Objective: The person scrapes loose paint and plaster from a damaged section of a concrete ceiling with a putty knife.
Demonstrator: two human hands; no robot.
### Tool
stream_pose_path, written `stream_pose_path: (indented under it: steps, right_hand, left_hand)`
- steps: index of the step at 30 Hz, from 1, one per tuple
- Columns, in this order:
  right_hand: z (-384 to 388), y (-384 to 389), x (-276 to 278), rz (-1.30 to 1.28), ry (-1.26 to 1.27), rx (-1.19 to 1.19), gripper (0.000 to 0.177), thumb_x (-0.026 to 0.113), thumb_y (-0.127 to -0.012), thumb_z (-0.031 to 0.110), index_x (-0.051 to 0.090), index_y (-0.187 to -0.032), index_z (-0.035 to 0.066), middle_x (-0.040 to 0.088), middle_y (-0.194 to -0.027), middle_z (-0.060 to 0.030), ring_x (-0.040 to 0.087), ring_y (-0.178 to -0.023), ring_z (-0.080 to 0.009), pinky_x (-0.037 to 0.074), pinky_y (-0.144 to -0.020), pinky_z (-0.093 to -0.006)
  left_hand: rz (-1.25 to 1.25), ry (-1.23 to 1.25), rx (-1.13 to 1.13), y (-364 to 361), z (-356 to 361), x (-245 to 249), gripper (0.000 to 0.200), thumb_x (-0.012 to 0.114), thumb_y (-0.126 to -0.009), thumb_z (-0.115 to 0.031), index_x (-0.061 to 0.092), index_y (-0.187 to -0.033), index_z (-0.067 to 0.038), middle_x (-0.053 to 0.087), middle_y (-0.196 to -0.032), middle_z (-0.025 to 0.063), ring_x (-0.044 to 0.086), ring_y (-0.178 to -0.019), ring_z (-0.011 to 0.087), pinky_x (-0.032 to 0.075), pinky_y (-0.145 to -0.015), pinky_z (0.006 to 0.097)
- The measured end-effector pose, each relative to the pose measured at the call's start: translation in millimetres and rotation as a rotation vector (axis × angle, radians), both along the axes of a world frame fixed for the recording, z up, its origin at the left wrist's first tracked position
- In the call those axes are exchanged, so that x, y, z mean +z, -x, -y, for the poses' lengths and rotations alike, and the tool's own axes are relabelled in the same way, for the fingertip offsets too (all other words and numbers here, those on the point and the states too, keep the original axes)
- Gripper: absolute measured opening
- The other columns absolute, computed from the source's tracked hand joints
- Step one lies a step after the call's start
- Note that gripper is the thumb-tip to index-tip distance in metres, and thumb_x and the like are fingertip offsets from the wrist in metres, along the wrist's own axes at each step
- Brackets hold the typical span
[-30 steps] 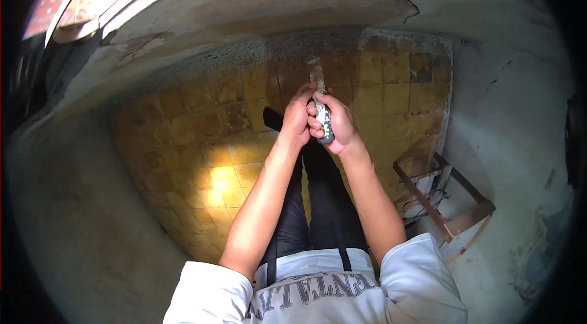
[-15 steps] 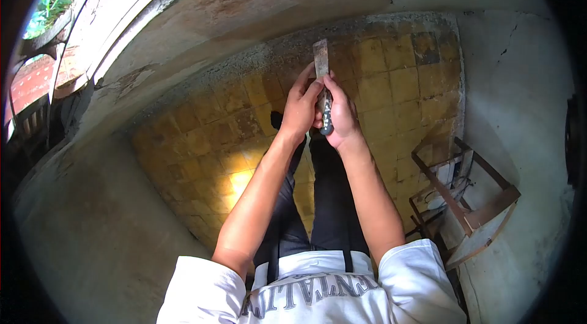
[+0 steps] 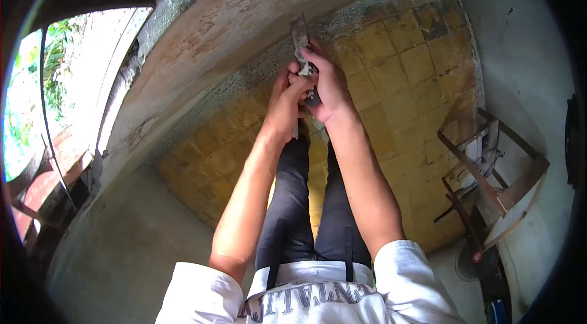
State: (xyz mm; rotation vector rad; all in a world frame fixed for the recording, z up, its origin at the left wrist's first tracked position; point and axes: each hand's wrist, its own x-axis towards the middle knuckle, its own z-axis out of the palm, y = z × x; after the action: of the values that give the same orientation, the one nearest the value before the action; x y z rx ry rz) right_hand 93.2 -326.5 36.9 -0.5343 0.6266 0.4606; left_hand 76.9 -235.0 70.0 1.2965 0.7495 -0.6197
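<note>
A putty knife (image 3: 299,31) with a flat, stained metal blade points away from me, out in front of my body. Around its dark, white-speckled handle my right hand (image 3: 330,82) is closed, thumb lying up along it near the blade. My left hand (image 3: 285,102) is closed against the handle's other side, its thumb across it and touching the right hand. Something whitish shows between the fingers on the handle, and a thin pale strip hangs below the left hand; what it is I cannot tell.
Yellow tiles (image 3: 391,97) cover the floor, with a rough grey border along the wall. The wall (image 3: 226,24) ahead has peeling plaster and a crack. A wooden frame like a broken chair (image 3: 495,165) stands at the right. Bright window opening (image 3: 67,91) at the left shows greenery.
My view has turned, bringing more of the window in. Both hands and the putty knife have shifted left and up, and the knife tilts left. The left thumb now lies lower across the handle.
</note>
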Motion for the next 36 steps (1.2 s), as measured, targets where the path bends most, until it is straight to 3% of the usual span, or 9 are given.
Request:
stream_pose_path:
  steps: [7,16,24,25,28,29,33,35,36]
  right_hand:
    - [-28,-24,8,0.037,-0.134,-0.139,0.05,0.052,-0.092,0.017,0.04,-0.141,0.019,0.049,-0.074,0.001,0.048,-0.061,-0.0075,0.036,-0.044,-0.022]
    - [-60,-30,24,0.01,0.138,-0.165,0.056,0.053,-0.09,0.014,0.04,-0.144,0.014,0.047,-0.073,0.005,0.047,-0.064,-0.0047,0.039,-0.052,-0.02]
    - [-80,-18,33,0.071,0.293,-0.029,0.054,0.052,-0.088,0.007,0.044,-0.141,0.01,0.045,-0.072,0.0029,0.042,-0.063,-0.0046,0.038,-0.054,-0.0207]
    - [-84,-15,25,0.099,0.362,-0.009,0.055,0.05,-0.089,0.006,0.04,-0.143,0.006,0.057,-0.083,-0.0035,0.053,-0.072,-0.0098,0.045,-0.064,-0.0244]
    - [-110,-18,21,0.32,0.771,-0.063,0.062,0.044,-0.088,0.007,0.029,-0.148,0.007,0.061,-0.116,-0.022,0.064,-0.1,-0.0337,0.05,-0.086,-0.0408]
    - [-112,-11,23,0.31,0.669,-0.041,0.058,0.043,-0.094,0.012,0.026,-0.148,0.005,0.043,-0.139,-0.0295,0.045,-0.128,-0.0421,0.037,-0.106,-0.0438]
    - [-130,3,31,0.232,0.69,0.074,0.059,0.037,-0.102,0.031,0.019,-0.15,0.003,0.036,-0.146,-0.0267,0.043,-0.131,-0.0393,0.037,-0.105,-0.0416]
    - [-146,10,16,0.329,0.812,-0.052,0.054,0.037,-0.102,0.026,0.023,-0.15,0.005,0.046,-0.139,-0.0215,0.053,-0.118,-0.0324,0.042,-0.099,-0.0381]
    - [-144,10,21,0.269,0.672,-0.044,0.053,0.037,-0.102,0.024,0.025,-0.15,0.006,0.05,-0.131,-0.0173,0.055,-0.104,-0.0261,0.045,-0.089,-0.0347]
  left_hand:
    - [0.092,-0.03,-0.138,-29,-32,-10,0.032,0.065,-0.08,-0.026,0.054,-0.108,-0.016,0.048,-0.075,-0.0073,0.043,-0.065,0.0032,0.031,-0.054,0.0214]
    - [0.22,-0.055,-0.084,-26,-51,-9,0.016,0.047,-0.09,-0.021,0.056,-0.098,-0.011,0.044,-0.074,-0.0079,0.038,-0.064,0.0025,0.031,-0.056,0.0203]
    - [0.102,0.023,0.135,9,-73,-9,0.031,0.046,-0.095,-0.03,0.058,-0.113,-0.008,0.06,-0.099,0.0001,0.056,-0.088,0.0096,0.045,-0.077,0.0273]
    - [0.086,0.023,0.121,9,-80,-10,0.036,0.043,-0.095,-0.031,0.056,-0.118,-0.007,0.061,-0.105,0.0031,0.057,-0.094,0.0128,0.046,-0.082,0.0301]
    - [0.091,0.095,0.188,2,-89,7,0.045,0.037,-0.096,-0.034,0.054,-0.127,-0.005,0.061,-0.118,0.0093,0.058,-0.106,0.0199,0.046,-0.092,0.0347]
    - [0.068,0.086,0.191,5,-97,8,0.049,0.035,-0.097,-0.036,0.05,-0.132,-0.005,0.061,-0.12,0.0114,0.058,-0.108,0.0227,0.045,-0.095,0.0358]
    - [0.032,0.078,0.152,25,-121,-2,0.05,0.037,-0.097,-0.036,0.047,-0.135,-0.005,0.059,-0.123,0.0105,0.056,-0.112,0.0217,0.045,-0.096,0.0368]
    - [0.02,0.063,0.226,26,-120,14,0.05,0.039,-0.096,-0.035,0.046,-0.136,-0.005,0.058,-0.125,0.0097,0.055,-0.114,0.0212,0.043,-0.098,0.0368]
    - [0.01,0.054,0.264,29,-119,20,0.05,0.04,-0.096,-0.035,0.045,-0.136,-0.005,0.058,-0.126,0.0093,0.055,-0.115,0.021,0.043,-0.099,0.0367]
